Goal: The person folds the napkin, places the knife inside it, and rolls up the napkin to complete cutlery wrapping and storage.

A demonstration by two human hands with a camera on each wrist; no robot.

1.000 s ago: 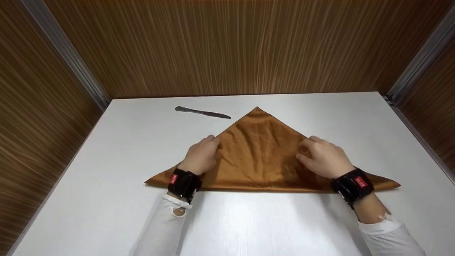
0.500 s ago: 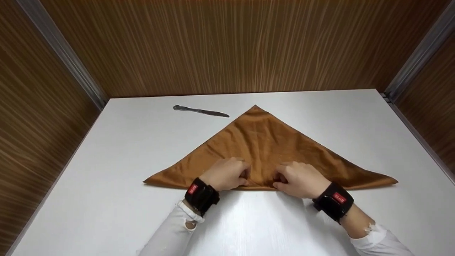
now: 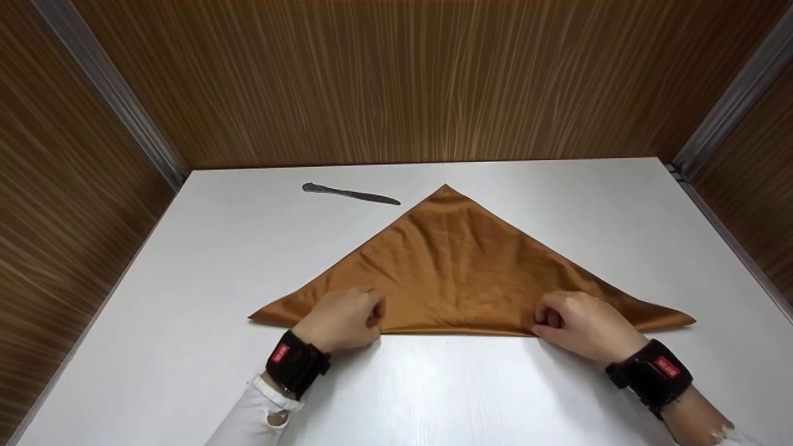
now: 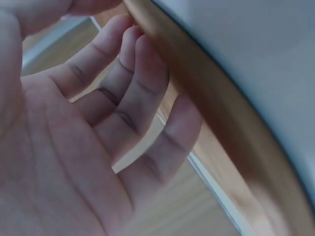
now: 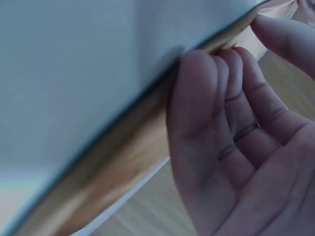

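A brown cloth (image 3: 458, 272) lies folded into a triangle on the white table (image 3: 433, 384), its long folded edge nearest me. My left hand (image 3: 372, 314) pinches that near edge left of its middle, fingers curled. My right hand (image 3: 545, 318) pinches the same edge right of the middle. In the left wrist view the fingers (image 4: 142, 83) curl against the cloth (image 4: 211, 103) edge, with the thumb above it. The right wrist view shows fingers (image 5: 206, 98) pressed to the cloth (image 5: 123, 147) fold. Both wrists wear black bands.
A metal table knife (image 3: 350, 194) lies at the back left of the table, apart from the cloth's top corner. Wood-panel walls enclose the table at the back and on both sides.
A second ago my hands lay on the cloth's slanted sides. They came together at the middle of the near edge, then slid apart along it to where they are now.
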